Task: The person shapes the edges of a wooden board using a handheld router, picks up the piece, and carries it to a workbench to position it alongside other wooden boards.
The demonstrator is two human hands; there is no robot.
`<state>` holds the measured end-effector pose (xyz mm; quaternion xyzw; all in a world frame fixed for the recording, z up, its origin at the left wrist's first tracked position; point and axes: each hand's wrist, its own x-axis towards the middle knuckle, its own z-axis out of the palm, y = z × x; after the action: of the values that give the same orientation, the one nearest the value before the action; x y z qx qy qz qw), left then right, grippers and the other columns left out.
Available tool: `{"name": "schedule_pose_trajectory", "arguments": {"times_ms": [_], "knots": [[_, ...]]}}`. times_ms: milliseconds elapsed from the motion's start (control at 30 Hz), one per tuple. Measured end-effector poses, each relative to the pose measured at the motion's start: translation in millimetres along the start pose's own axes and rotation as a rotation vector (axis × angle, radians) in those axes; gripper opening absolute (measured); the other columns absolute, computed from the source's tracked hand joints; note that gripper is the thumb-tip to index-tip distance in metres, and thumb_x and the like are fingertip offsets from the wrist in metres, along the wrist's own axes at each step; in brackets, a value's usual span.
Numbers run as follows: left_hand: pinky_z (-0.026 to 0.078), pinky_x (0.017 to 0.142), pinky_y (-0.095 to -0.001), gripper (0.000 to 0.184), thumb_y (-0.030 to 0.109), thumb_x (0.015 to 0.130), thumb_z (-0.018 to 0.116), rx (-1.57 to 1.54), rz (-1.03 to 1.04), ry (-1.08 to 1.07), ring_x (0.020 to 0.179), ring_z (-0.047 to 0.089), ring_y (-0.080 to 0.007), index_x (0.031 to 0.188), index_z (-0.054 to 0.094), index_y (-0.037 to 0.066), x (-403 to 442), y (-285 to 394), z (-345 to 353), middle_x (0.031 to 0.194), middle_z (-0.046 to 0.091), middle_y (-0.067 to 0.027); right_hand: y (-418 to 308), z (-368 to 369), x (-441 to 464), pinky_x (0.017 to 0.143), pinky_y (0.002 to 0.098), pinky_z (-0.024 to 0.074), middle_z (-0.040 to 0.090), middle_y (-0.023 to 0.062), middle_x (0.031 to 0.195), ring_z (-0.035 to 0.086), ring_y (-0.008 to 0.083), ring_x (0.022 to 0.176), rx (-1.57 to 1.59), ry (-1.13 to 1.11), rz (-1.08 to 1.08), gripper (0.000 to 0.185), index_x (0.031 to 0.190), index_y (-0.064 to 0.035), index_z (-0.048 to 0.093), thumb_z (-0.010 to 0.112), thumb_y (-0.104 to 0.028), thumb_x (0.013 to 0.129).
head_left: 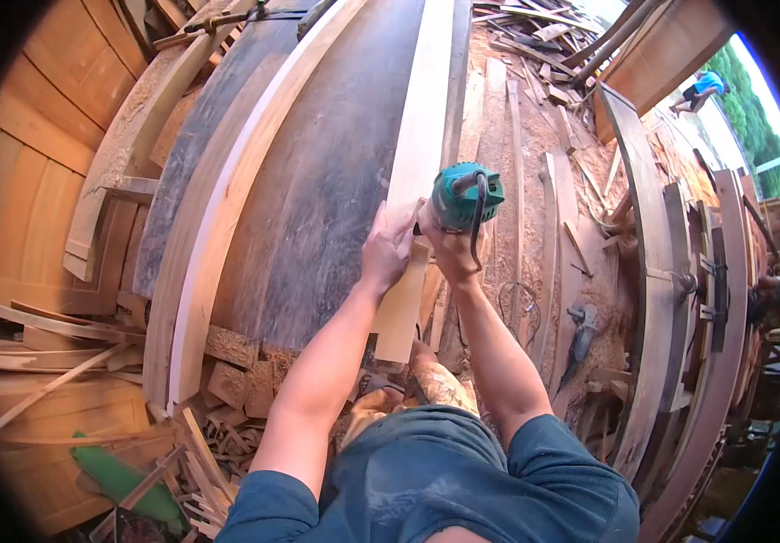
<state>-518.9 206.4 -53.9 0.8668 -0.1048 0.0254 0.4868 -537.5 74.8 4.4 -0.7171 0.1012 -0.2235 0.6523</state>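
A trim router (468, 195) with a teal motor top and a dark cord stands on a long pale wooden board (422, 109). My right hand (451, 244) is closed around its lower body, at the board's right side. My left hand (388, 244) lies over the board's left edge, fingers bent and pressed against the router's base. The base and the cutter are mostly hidden by my hands. Toward my body, the near end of the board (399, 330) sticks out past the worktable (318, 181).
A second long board (218, 217) lies along the table's left side. An angle grinder (580, 339) rests among sawdust and strips at right. Offcuts (535, 36) are piled at the far end. Panelled wood (28, 181) stands left. A person in blue (707, 86) is far off right.
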Motion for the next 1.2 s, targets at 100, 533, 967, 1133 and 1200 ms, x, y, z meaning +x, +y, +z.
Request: {"name": "schedule_pose_trajectory", "arguments": {"times_ms": [100,533,967,1133,1200], "knots": [[0.047,0.107,-0.0445,0.037,0.023,0.093,0.065,0.012,0.008,-0.02,0.132,0.052,-0.0431,0.129,0.069,0.018,-20,-7,-3,0.155,0.036,-0.0295,10,-4,-22,0.08,0.0293,0.0572,0.074,0.0055,0.098,0.07,0.0128,0.088,-0.015,0.01,-0.032,0.047,0.114,-0.0024,0.065,0.088,-0.012,0.074],[0.046,0.108,-0.0467,0.069,0.026,0.097,0.057,0.044,-0.015,0.001,0.135,0.049,-0.0427,0.154,0.03,-0.003,-45,-7,-7,0.152,0.042,-0.0284,28,1,2,0.082,0.0319,0.0562,0.074,0.0072,0.1,0.07,0.0158,0.089,-0.127,0.033,-0.054,0.043,0.112,-0.0048,0.067,0.086,-0.014,0.075],[0.044,0.11,-0.0452,0.066,0.023,0.094,0.059,0.083,-0.066,-0.034,0.135,0.049,-0.0425,0.15,0.038,-0.005,-43,5,-15,0.151,0.044,-0.028,15,19,120,0.078,0.035,0.0563,0.074,0.0061,0.092,0.07,0.0164,0.083,-0.003,0.01,-0.042,0.035,0.104,-0.0046,0.07,0.086,-0.022,0.078],[0.046,0.108,-0.0452,0.064,0.021,0.094,0.056,0.086,-0.047,-0.028,0.135,0.05,-0.0418,0.151,0.037,-0.002,-45,1,-13,0.153,0.043,-0.0265,9,27,177,0.074,0.0321,0.0551,0.074,0.0039,0.091,0.069,0.0138,0.082,-0.046,0.047,-0.114,0.031,0.1,-0.0051,0.069,0.085,-0.017,0.077],[0.045,0.109,-0.0447,0.063,0.022,0.095,0.055,0.056,-0.047,-0.018,0.134,0.051,-0.0416,0.152,0.037,-0.001,-41,-1,-10,0.152,0.044,-0.0262,54,30,211,0.074,0.0312,0.0555,0.074,0.0045,0.092,0.069,0.0134,0.082,0.003,0.036,-0.138,0.035,0.102,-0.0054,0.068,0.086,-0.017,0.074]]}}
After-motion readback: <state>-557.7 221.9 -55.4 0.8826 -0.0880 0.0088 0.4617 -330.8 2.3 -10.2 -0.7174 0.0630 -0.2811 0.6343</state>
